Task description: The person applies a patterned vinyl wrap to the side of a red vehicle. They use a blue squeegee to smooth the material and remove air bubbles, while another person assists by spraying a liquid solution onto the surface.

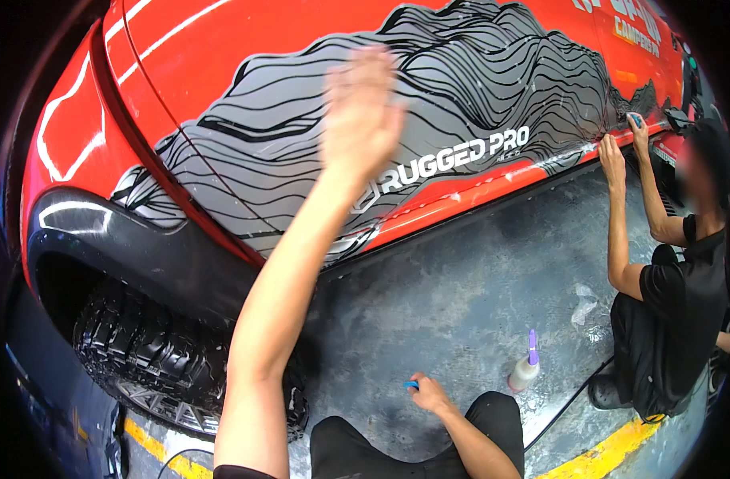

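Observation:
A grey and black wavy-line decal [461,104] with white lettering covers the lower side of a red vehicle [181,40]. Flat against its middle lies my left hand [363,112], fingers stretched out and slightly blurred. It holds nothing that I can see. My right hand [431,394] is low, between my knees and above the floor, closed around a small blue tool [411,384]. Only a short end of that tool sticks out, so its exact kind is hidden.
At right a crouching co-worker [676,279] in black presses both hands, one with a small blue piece, at the decal's far lower edge. A spray bottle [525,371] with a purple top stands on the grey floor [429,295]. A black cable [569,403] and knobbly tyre [149,343] lie close by.

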A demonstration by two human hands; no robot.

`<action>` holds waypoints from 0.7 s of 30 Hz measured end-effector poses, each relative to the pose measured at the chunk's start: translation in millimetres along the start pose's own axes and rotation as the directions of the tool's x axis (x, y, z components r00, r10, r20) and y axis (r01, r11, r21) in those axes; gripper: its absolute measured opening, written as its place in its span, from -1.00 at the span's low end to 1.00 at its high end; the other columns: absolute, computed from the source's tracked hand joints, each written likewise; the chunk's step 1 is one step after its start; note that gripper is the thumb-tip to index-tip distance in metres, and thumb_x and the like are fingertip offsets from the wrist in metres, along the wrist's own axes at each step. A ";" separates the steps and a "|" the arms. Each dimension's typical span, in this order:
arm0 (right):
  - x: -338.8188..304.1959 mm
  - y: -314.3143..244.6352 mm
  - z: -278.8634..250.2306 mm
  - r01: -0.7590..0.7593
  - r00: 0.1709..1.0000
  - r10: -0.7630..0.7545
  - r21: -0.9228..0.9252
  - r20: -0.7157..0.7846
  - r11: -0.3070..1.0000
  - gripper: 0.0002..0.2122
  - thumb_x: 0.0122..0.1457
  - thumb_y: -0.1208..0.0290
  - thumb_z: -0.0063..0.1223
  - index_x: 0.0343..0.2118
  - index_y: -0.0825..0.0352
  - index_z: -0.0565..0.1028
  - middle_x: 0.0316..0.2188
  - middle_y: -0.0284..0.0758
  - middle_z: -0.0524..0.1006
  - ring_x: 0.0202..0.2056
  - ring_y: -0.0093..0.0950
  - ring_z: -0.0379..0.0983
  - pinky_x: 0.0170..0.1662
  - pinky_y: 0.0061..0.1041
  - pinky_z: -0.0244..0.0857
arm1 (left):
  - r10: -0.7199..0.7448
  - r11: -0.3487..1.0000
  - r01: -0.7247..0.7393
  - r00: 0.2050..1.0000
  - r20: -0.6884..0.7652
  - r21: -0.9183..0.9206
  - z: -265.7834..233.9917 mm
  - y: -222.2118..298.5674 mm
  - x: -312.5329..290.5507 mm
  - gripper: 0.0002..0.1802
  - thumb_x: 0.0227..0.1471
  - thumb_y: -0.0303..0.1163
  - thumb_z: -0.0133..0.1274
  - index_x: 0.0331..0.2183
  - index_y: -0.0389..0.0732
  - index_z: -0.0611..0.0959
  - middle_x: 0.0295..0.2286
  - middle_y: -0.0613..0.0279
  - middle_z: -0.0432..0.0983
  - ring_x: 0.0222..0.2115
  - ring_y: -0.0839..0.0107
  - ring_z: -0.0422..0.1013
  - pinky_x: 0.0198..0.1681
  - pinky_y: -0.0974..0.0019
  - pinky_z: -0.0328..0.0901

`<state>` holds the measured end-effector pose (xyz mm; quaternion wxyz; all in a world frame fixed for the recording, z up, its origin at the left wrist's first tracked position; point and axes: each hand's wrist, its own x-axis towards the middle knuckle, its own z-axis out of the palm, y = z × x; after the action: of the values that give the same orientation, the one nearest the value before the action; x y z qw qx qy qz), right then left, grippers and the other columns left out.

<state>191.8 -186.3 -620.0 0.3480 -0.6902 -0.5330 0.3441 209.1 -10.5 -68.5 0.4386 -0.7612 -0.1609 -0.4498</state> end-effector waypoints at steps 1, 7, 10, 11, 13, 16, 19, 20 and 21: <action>1.4 2.6 1.5 0.026 1.000 -0.025 0.025 -0.015 0.999 -0.72 0.36 0.21 0.20 -0.01 0.29 0.63 -0.26 -0.02 0.71 -0.15 -0.01 0.68 -0.09 -0.08 0.49 | 0.106 0.994 -0.104 0.992 0.066 -0.023 12.7 21.8 2.6 -0.20 0.46 -0.01 -0.20 0.54 -0.08 0.07 0.55 0.18 -0.09 0.56 0.19 -0.22 0.58 -0.11 -0.32; 14.6 15.9 -8.7 0.090 0.982 -0.058 0.170 -0.180 0.981 -0.67 0.36 0.11 0.22 -0.10 0.34 0.63 -0.43 -0.08 0.68 -0.34 -0.08 0.65 -0.22 -0.12 0.46 | 0.458 0.852 -0.500 0.856 0.239 0.157 29.9 44.7 -31.6 -0.22 0.46 0.00 -0.18 0.54 -0.01 0.09 0.55 0.27 -0.10 0.56 0.32 -0.18 0.60 -0.02 -0.36; 8.8 9.1 -24.0 -0.019 0.986 0.059 0.246 -0.158 0.969 -0.59 0.33 -0.01 0.25 -0.12 0.34 0.64 -0.47 -0.11 0.66 -0.37 -0.12 0.65 -0.24 -0.14 0.46 | 0.267 0.957 -0.283 0.945 0.186 0.063 -3.1 -4.1 -42.6 -0.21 0.44 0.02 -0.13 0.54 0.05 0.11 0.55 0.25 -0.08 0.56 0.29 -0.17 0.59 -0.05 -0.35; 3.5 -3.7 -29.0 -0.028 0.989 0.058 0.206 -0.140 0.978 -0.56 0.31 -0.05 0.27 -0.13 0.34 0.64 -0.48 -0.13 0.66 -0.37 -0.13 0.65 -0.24 -0.15 0.46 | 0.142 0.985 -0.154 0.980 0.142 0.076 -20.3 -30.4 -49.7 -0.21 0.44 0.02 -0.11 0.54 0.08 0.12 0.54 0.24 -0.07 0.56 0.27 -0.17 0.59 -0.07 -0.34; 0.1 -14.8 -36.2 -0.046 0.992 0.063 0.149 -0.108 0.988 -0.51 0.28 -0.10 0.29 -0.13 0.34 0.64 -0.46 -0.10 0.67 -0.34 -0.10 0.66 -0.23 -0.13 0.47 | -0.129 0.982 0.135 0.990 -0.058 0.132 -51.5 -71.2 -56.9 -0.21 0.46 0.02 -0.14 0.54 -0.04 0.13 0.54 0.15 -0.07 0.56 0.17 -0.19 0.57 -0.11 -0.34; 1.0 -25.0 -29.7 -0.034 0.998 0.040 0.120 -0.048 0.992 -0.49 0.25 -0.13 0.30 -0.13 0.34 0.65 -0.40 -0.04 0.70 -0.29 0.00 0.68 -0.19 -0.09 0.48 | -0.251 0.945 0.292 0.936 -0.247 0.146 -53.8 -88.8 -62.1 -0.15 0.47 0.03 -0.17 0.52 -0.28 0.08 0.54 -0.03 -0.11 0.57 0.07 -0.24 0.56 -0.14 -0.43; 5.8 -23.0 -16.6 0.019 0.998 -0.014 0.098 -0.055 0.995 -0.49 0.23 -0.13 0.32 -0.15 0.33 0.65 -0.41 -0.06 0.70 -0.29 -0.02 0.69 -0.20 -0.08 0.49 | -0.081 0.993 0.084 0.996 -0.040 0.088 -29.6 -36.5 -49.2 -0.20 0.44 -0.03 -0.12 0.55 -0.02 0.10 0.55 0.23 -0.12 0.57 0.18 -0.22 0.58 -0.12 -0.41; 5.8 -23.4 -13.6 0.033 0.997 -0.027 0.087 -0.066 0.996 -0.49 0.23 -0.13 0.32 -0.15 0.33 0.65 -0.42 -0.07 0.70 -0.29 -0.02 0.69 -0.20 -0.08 0.49 | 0.108 0.994 -0.104 0.987 0.118 -0.041 -16.4 -16.5 -49.5 -0.19 0.40 -0.11 -0.06 0.54 0.02 0.12 0.55 0.25 -0.10 0.57 0.24 -0.22 0.59 -0.11 -0.37; 5.2 -18.1 -13.5 0.031 0.996 -0.024 0.075 -0.087 0.997 -0.49 0.23 -0.14 0.33 -0.15 0.33 0.65 -0.43 -0.08 0.70 -0.30 -0.02 0.69 -0.20 -0.08 0.50 | 0.228 0.974 -0.222 0.954 0.193 -0.052 -4.6 19.4 -47.8 -0.26 0.36 -0.19 0.00 0.49 -0.03 0.28 0.52 0.18 0.03 0.54 0.20 -0.08 0.58 -0.06 -0.18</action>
<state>195.2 -179.3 -598.2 0.4014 -0.6830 -0.5135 0.3295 193.0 -18.1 -117.2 0.4573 -0.8219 -0.1091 -0.3216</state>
